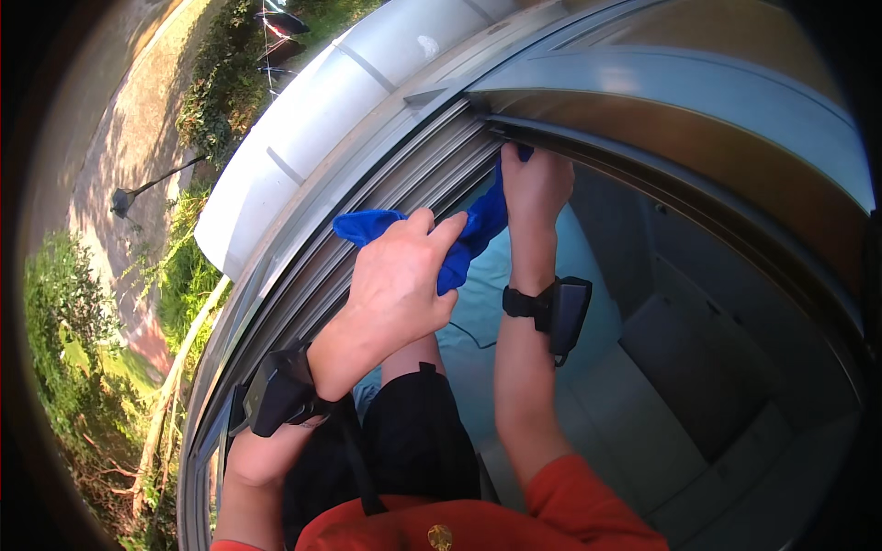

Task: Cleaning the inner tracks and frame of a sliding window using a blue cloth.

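Note:
A blue cloth (484,219) stretches between my two hands above the metal tracks of a sliding window frame (413,165). My left hand (406,272) grips one part of it, and a loose blue end pokes out past the knuckles over the tracks. Farther up, my right hand (541,182) pinches the other end by the corner where the tracks meet the sliding sash (620,138). Its fingertips are partly hidden against the cloth and frame. Black devices are strapped to both wrists.
Outside the tracks runs a white ledge (331,89), with a lamp post (124,201), shrubs and a path far below. Inside, pale blue bedding (475,296) with a thin black cable (472,337) lies under my arms. Tiled floor (627,406) shows at the right.

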Tool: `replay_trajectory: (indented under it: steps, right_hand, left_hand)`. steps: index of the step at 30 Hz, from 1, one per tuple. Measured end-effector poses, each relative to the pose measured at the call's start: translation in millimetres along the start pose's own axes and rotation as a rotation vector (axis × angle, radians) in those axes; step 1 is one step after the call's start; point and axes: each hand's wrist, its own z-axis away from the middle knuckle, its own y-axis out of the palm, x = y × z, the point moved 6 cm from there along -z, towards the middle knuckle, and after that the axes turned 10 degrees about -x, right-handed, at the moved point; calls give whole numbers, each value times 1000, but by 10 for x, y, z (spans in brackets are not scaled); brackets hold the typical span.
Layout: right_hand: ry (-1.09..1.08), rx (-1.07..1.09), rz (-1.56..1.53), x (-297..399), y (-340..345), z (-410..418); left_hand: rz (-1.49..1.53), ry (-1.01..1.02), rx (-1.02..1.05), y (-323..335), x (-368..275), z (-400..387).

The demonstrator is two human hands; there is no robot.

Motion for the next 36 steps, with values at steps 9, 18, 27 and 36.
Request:
replay_trajectory:
  steps: [9,18,27,36]
  right_hand:
    - [324,-198,-655,-388,131,-159]
    - [208,-184,-254,-81,26,93]
    - [-95,-62,-165,56,-44,202]
    - [4,54,-71,163,61,342]
  left_hand:
    - [29,-5,-18,-3,-59,-107]
    - [12,-67,-16,-63,100,-35]
    - [44,-49,-25,-72,59,-12]
    - [15,-60,4,-83,100,102]
